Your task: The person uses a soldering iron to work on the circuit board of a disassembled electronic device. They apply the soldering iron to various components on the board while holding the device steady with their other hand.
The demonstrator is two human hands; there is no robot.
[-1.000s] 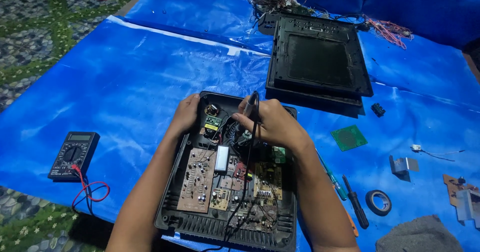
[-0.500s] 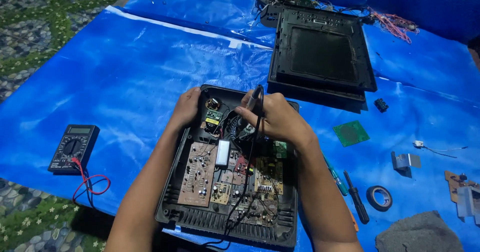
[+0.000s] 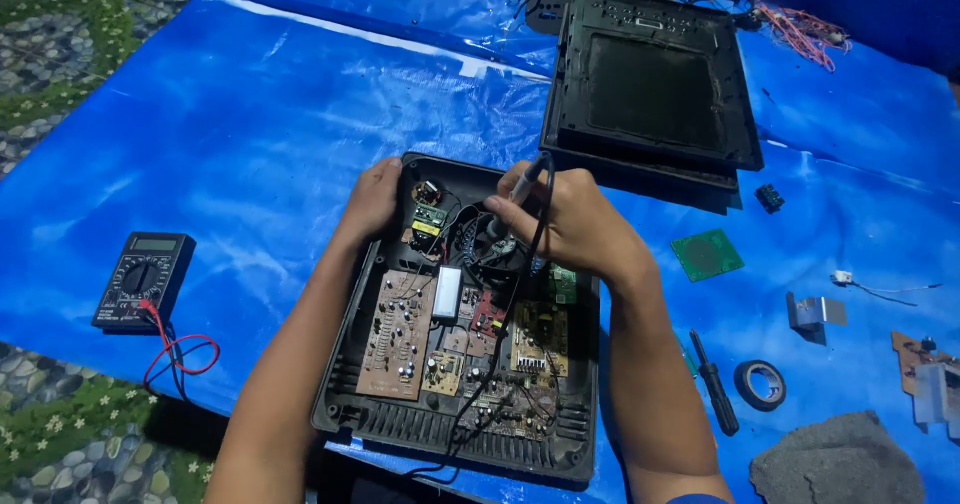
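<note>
An opened black appliance base (image 3: 340, 414) lies on the blue tarp in front of me, its brown circuit boards (image 3: 398, 334) and small round fan (image 3: 492, 246) exposed. My left hand (image 3: 372, 202) grips the base's far left rim. A black probe-like tool (image 3: 518, 196) with a cord trailing down over the boards is pinched in my right hand (image 3: 572, 222). Its tip points down at the fan area. The tip itself is partly hidden by my fingers.
A black multimeter (image 3: 145, 280) with a red lead lies left. The black top cover (image 3: 655, 89) lies behind. To the right are a small green board (image 3: 706, 255), a black screwdriver (image 3: 715, 396), a tape roll (image 3: 760, 384), a metal bracket (image 3: 815, 314) and a grey cloth (image 3: 835, 462).
The hands have stayed on the base; my right hand and tool shifted only slightly over the fan. The view has moved a little.
</note>
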